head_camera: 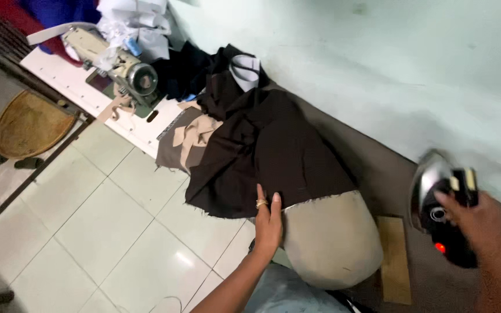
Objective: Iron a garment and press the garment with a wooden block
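My left hand, with a ring on one finger, lies flat on the near edge of a dark brown cloth. The cloth is draped over a padded beige ironing board, whose rounded end shows beside the hand. My right hand grips the black handle of a clothes iron at the right. The iron is lifted and tilted, its shiny soleplate facing left, and a small red light glows on it. It is blurred and apart from the cloth.
A cream sewing machine stands on a white table at the upper left, with tan fabric pieces and heaped cloth beside it. A pale green wall runs behind. White floor tiles lie below, a wooden block beside the board.
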